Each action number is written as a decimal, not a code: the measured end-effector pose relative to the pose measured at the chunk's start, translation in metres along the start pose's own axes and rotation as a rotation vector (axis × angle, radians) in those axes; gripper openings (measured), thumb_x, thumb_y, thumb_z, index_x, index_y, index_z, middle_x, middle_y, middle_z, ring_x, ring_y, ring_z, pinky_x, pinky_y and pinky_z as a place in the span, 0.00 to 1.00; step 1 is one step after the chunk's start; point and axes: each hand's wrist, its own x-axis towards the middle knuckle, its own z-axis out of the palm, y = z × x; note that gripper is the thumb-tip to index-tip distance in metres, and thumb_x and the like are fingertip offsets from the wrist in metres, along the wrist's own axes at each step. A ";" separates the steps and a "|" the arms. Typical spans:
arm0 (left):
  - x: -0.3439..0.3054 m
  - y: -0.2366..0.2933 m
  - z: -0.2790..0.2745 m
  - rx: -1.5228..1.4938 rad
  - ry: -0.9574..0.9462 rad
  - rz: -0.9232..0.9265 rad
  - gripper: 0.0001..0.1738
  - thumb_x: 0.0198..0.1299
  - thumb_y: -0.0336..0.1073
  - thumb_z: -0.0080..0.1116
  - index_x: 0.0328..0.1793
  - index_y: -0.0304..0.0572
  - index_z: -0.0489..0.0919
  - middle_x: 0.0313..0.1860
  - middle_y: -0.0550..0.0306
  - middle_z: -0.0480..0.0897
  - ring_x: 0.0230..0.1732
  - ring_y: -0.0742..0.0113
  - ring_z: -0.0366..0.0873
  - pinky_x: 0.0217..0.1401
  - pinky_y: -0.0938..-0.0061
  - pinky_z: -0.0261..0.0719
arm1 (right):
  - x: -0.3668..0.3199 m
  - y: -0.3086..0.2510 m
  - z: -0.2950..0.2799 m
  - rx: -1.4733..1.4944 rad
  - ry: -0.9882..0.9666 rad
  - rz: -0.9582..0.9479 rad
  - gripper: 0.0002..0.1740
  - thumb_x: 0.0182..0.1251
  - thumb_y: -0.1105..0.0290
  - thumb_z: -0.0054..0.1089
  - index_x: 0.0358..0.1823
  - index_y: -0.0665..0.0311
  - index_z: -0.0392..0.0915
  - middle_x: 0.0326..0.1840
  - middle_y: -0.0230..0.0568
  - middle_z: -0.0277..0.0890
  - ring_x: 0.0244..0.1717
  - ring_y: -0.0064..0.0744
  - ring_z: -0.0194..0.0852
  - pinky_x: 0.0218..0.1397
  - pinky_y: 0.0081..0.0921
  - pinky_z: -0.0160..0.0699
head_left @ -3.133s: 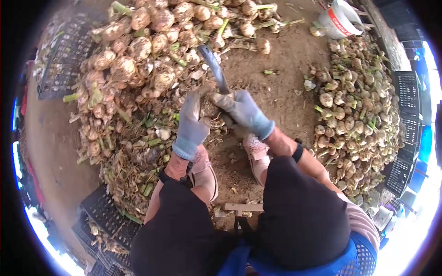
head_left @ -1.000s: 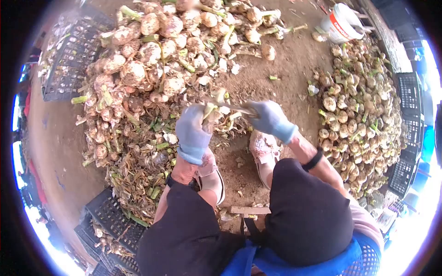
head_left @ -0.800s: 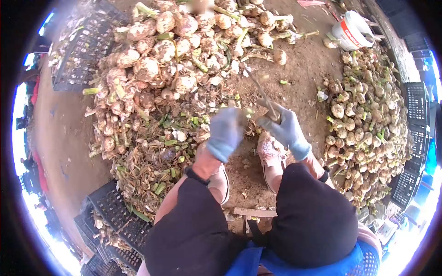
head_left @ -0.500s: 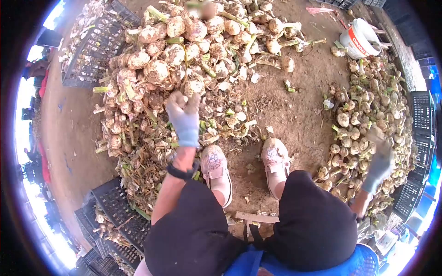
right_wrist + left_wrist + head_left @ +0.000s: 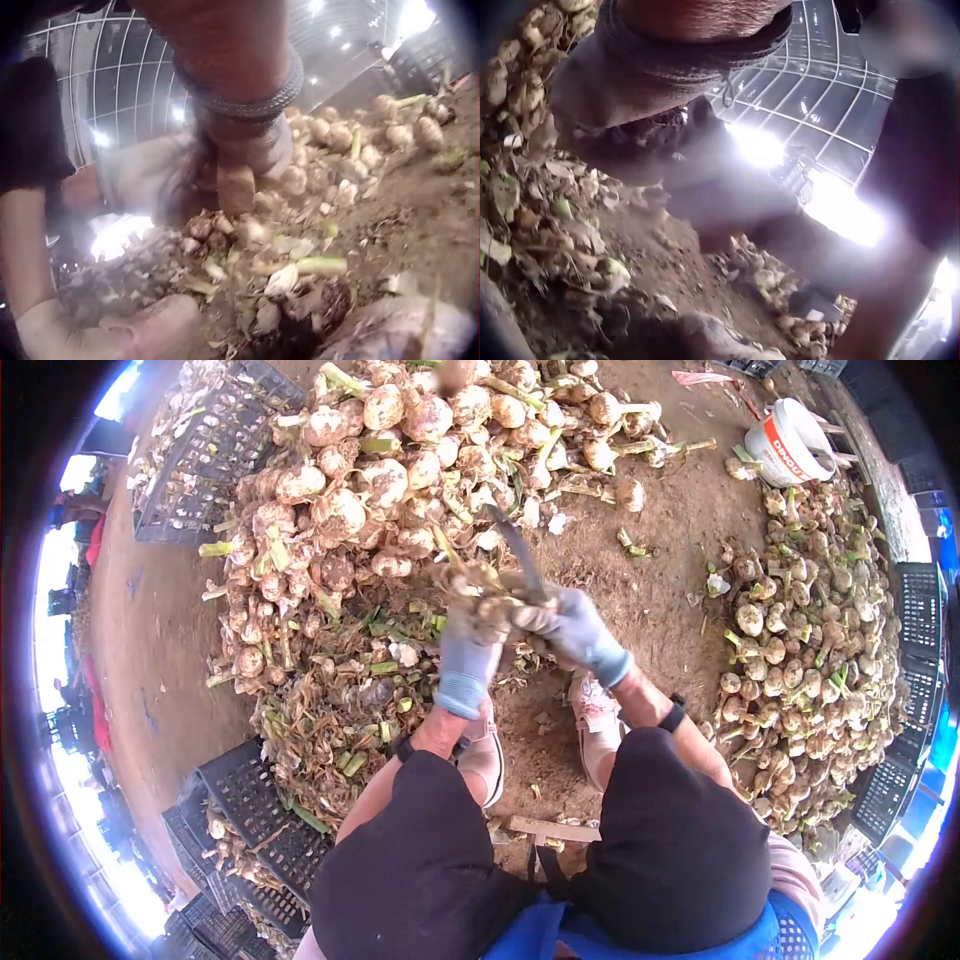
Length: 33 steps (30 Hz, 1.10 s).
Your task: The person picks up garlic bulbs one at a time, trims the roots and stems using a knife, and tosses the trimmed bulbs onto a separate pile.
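In the head view my gloved left hand [image 5: 468,660] grips a garlic bulb [image 5: 490,616] with stalk and dry leaves still on it, in front of the shoes. Beside it, my gloved right hand [image 5: 580,632] holds a knife [image 5: 516,550], whose dark curved blade points up and away to the left. The right fingertips meet the bulb at the left hand's fingers. Just beyond lies a large heap of garlic bulbs with stalks [image 5: 340,510]. Both wrist views are blurred: the left glove [image 5: 622,82] and right glove [image 5: 247,142] show, their grip mostly hidden.
A second heap of trimmed garlic bulbs [image 5: 810,660] lies on the right, below a white bucket [image 5: 790,445]. Black crates stand at the upper left [image 5: 200,470], lower left [image 5: 260,810] and right edge [image 5: 918,620]. Stalk and skin scraps [image 5: 330,730] cover the ground at left.
Half a second ago the right hand was over the right heap and the left reached to the left heap. Now both are together at the centre, the left with a garlic bulb.
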 end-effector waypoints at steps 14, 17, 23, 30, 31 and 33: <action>-0.010 0.012 -0.013 0.294 0.016 0.549 0.28 0.49 0.22 0.56 0.60 0.40 0.70 0.45 0.50 0.77 0.49 0.56 0.76 0.54 0.64 0.74 | -0.024 0.039 -0.023 0.609 0.180 0.097 0.19 0.69 0.53 0.45 0.36 0.62 0.73 0.19 0.31 0.71 0.13 0.22 0.63 0.17 0.18 0.61; -0.005 0.002 0.007 -0.385 -0.231 0.176 0.28 0.48 0.18 0.56 0.58 0.40 0.69 0.49 0.52 0.78 0.51 0.61 0.76 0.52 0.72 0.75 | -0.021 0.016 -0.004 -0.059 0.146 0.065 0.25 0.67 0.47 0.47 0.23 0.60 0.74 0.14 0.30 0.70 0.15 0.21 0.65 0.17 0.19 0.61; -0.001 0.015 -0.015 -0.281 -0.176 0.100 0.19 0.53 0.20 0.54 0.53 0.38 0.72 0.40 0.56 0.83 0.40 0.69 0.80 0.48 0.77 0.76 | -0.034 -0.027 -0.006 -0.812 0.358 -0.273 0.15 0.57 0.57 0.62 0.36 0.61 0.76 0.24 0.43 0.77 0.22 0.32 0.76 0.26 0.32 0.73; -0.013 -0.028 0.004 -0.124 -0.158 0.196 0.26 0.54 0.22 0.55 0.61 0.34 0.68 0.43 0.53 0.82 0.46 0.65 0.79 0.49 0.74 0.77 | -0.041 -0.035 0.004 -1.433 0.067 -0.194 0.15 0.50 0.63 0.60 0.37 0.61 0.70 0.33 0.42 0.76 0.36 0.46 0.78 0.40 0.42 0.75; -0.013 -0.029 0.003 -0.204 -0.160 0.208 0.26 0.54 0.23 0.55 0.61 0.34 0.68 0.45 0.51 0.81 0.47 0.65 0.79 0.49 0.73 0.77 | -0.040 -0.034 0.002 -1.426 0.069 -0.194 0.15 0.50 0.63 0.60 0.37 0.61 0.70 0.33 0.42 0.76 0.36 0.46 0.78 0.40 0.42 0.75; -0.013 -0.030 -0.010 -0.002 -0.271 0.351 0.24 0.54 0.23 0.55 0.60 0.34 0.69 0.48 0.50 0.80 0.47 0.64 0.79 0.49 0.73 0.77 | -0.037 -0.031 -0.002 -1.480 0.020 -0.178 0.14 0.50 0.64 0.60 0.37 0.61 0.70 0.33 0.42 0.76 0.36 0.46 0.78 0.40 0.42 0.76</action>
